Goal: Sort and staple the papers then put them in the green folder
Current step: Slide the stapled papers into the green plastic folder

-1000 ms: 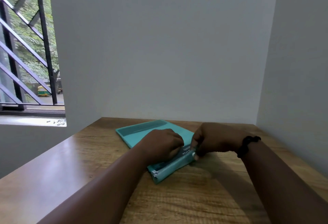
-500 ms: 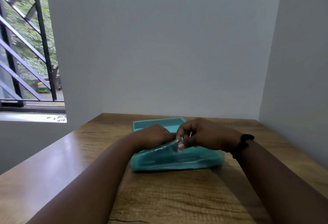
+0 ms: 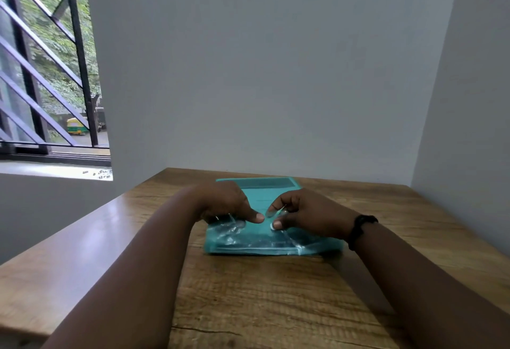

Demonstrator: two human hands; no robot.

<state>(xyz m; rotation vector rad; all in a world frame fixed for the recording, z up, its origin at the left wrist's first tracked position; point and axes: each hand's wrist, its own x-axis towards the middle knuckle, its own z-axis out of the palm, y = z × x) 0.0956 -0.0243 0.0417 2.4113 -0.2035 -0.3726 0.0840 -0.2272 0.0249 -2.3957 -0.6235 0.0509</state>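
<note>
A green folder (image 3: 265, 246) with a glossy, clear plastic cover lies flat on the wooden table (image 3: 248, 293), its long side toward me. My left hand (image 3: 223, 205) rests on its left part, fingers curled, thumb pressing the plastic. My right hand (image 3: 300, 214), a black band on its wrist, pinches the clear plastic flap near the folder's middle between thumb and forefinger. No loose papers or stapler are in sight.
White walls close the table in behind and on the right (image 3: 463, 127). A barred window (image 3: 47, 72) opens at the left above a low ledge. The table's left edge (image 3: 82, 224) runs diagonally toward me.
The folder has been turned from a diagonal lie to square with me. Both hands shifted from its near corner to its middle, and the right hand now pinches the plastic flap.
</note>
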